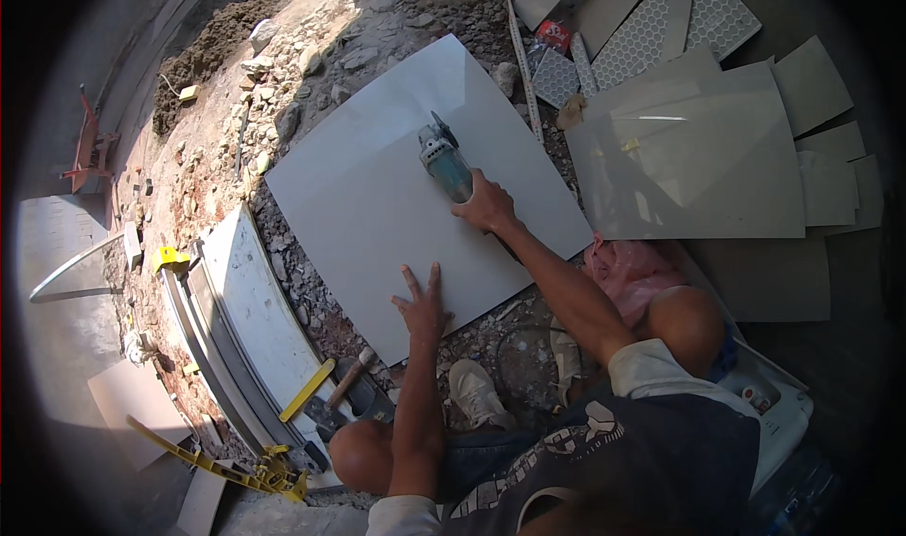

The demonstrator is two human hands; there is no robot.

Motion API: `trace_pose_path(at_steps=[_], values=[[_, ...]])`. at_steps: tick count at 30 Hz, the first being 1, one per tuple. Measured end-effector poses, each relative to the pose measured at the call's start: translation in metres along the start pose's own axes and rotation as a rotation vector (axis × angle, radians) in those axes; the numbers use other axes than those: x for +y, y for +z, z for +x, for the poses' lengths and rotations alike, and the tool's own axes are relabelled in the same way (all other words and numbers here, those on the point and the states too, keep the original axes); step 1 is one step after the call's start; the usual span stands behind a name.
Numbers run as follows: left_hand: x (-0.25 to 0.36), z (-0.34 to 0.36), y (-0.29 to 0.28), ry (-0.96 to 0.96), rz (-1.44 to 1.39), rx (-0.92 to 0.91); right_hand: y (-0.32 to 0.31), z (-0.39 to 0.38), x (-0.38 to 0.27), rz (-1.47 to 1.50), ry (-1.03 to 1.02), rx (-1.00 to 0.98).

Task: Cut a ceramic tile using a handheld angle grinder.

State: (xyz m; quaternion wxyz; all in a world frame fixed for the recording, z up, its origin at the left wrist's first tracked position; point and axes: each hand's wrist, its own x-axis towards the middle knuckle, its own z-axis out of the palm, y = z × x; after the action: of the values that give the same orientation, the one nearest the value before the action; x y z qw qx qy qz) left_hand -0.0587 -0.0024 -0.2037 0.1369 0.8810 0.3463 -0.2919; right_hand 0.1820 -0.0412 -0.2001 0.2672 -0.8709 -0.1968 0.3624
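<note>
A large pale grey square tile [359, 196] lies tilted across rubble in the middle of my view. My right hand [484, 204] is closed around the teal and grey body of an angle grinder [442, 159], whose head rests on or just over the tile's upper part. Lower on the tile, near its bottom corner, my left hand [420, 305] presses with fingers spread, holding nothing. My trainers [472, 394] show below the tile, beside a dark cord.
A tile-cutting rail [212, 319] with yellow fittings, a hammer [349, 380] and a yellow level [307, 390] lie left. Stacked grey tiles [689, 159], hexagon-patterned pieces [642, 41] and a pink bag [628, 276] are right. Rubble [311, 55] and a soil heap [198, 55] lie beyond.
</note>
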Motion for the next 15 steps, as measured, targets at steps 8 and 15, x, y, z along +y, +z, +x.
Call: trace_pose_path(at_steps=[8, 15], values=[[0.001, 0.0024, -0.0018, -0.014, 0.009, -0.016, 0.0037, 0.0002, 0.0054, -0.009, 0.016, -0.009], [0.002, 0.0, -0.0015, -0.028, 0.021, -0.041, 0.0051, 0.0008, 0.0063, -0.018, 0.024, -0.02]])
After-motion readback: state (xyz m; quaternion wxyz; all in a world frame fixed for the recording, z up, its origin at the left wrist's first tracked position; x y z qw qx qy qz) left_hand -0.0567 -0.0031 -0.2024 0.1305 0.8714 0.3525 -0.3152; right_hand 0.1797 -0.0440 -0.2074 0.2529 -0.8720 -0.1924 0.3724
